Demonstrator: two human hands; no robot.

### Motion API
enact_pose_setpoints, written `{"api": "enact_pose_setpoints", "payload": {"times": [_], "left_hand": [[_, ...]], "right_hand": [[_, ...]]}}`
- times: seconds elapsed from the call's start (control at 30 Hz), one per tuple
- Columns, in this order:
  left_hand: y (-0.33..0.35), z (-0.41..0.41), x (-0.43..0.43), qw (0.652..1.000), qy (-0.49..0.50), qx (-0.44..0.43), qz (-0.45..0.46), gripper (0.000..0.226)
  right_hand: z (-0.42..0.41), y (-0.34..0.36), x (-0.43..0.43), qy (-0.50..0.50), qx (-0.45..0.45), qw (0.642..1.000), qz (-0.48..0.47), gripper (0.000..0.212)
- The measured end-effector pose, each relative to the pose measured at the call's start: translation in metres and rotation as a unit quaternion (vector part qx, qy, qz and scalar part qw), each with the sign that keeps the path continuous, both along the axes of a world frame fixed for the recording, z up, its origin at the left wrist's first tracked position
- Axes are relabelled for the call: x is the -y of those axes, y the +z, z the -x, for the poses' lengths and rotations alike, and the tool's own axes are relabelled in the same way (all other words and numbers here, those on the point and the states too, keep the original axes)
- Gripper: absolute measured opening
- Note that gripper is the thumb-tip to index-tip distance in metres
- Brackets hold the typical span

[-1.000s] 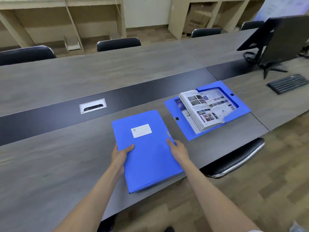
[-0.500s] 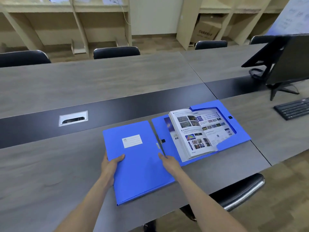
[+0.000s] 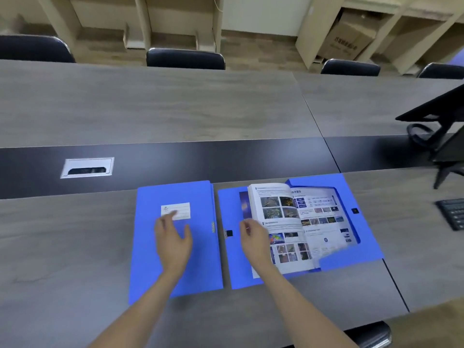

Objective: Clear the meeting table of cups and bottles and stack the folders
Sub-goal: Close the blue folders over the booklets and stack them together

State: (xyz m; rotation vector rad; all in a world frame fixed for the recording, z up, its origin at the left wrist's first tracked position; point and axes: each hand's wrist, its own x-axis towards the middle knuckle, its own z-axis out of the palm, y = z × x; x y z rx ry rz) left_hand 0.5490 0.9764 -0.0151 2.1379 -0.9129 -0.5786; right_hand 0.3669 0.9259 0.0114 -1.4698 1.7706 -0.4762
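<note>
Two folders: closed folder point(image 3: 175, 237), open folder point(image 3: 346, 222) holding booklet point(image 3: 288, 222) (both hands spread, empty).

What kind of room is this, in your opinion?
Probably an office meeting room: a long grey table with a cable port in its dark middle strip, black chairs along the far side, and a monitor with a keyboard at the right.

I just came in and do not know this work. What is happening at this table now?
A person is tidying two blue folders on the grey table. The left hand lies open on the closed folder. The right hand reaches over the open folder, at the left edge of the booklet lying open inside. The folders sit side by side, not yet stacked.
</note>
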Motion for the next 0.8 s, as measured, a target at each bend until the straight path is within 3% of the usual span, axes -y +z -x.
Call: {"api": "enact_pose_setpoints", "payload": {"times": [0.07, 0.1, 0.17, 0.3, 0.37, 0.43, 0.53, 0.67, 0.8], "left_hand": [[0.004, 0.052, 0.007, 0.991, -0.098, -0.087, -0.005, 0.021], [0.002, 0.079, 0.010, 0.980, -0.144, -0.134, -0.038, 0.023], [-0.010, 0.125, 0.015, 0.962, -0.185, -0.154, -0.131, 0.048], [-0.033, 0.172, 0.023, 0.953, -0.059, -0.063, -0.291, 0.079], [-0.039, 0.182, 0.024, 0.946, -0.021, -0.011, -0.323, 0.085], [-0.039, 0.189, 0.028, 0.950, 0.021, -0.006, -0.311, 0.087], [-0.031, 0.189, 0.037, 0.950, 0.085, -0.080, -0.291, 0.081], [-0.004, 0.189, 0.040, 0.967, 0.079, -0.127, -0.204, 0.044], [0.045, 0.204, 0.039, 0.990, 0.026, -0.121, -0.063, 0.047]], "right_hand": [[0.035, -0.001, 0.021, -0.052, -0.053, 0.995, 0.068, 0.019], [0.057, -0.002, 0.032, -0.079, -0.081, 0.990, 0.081, 0.021], [0.103, -0.007, 0.055, -0.125, -0.130, 0.981, 0.073, 0.031], [0.205, -0.025, 0.091, -0.164, -0.204, 0.964, -0.047, 0.070], [0.245, -0.034, 0.098, -0.116, -0.258, 0.954, -0.104, 0.090], [0.269, -0.039, 0.100, -0.043, -0.275, 0.953, -0.119, 0.096], [0.273, -0.051, 0.100, 0.067, -0.149, 0.978, -0.127, 0.074], [0.247, -0.050, 0.093, 0.115, 0.002, 0.983, -0.144, 0.069], [0.226, -0.036, 0.089, 0.145, 0.084, 0.962, -0.214, 0.062]]}}
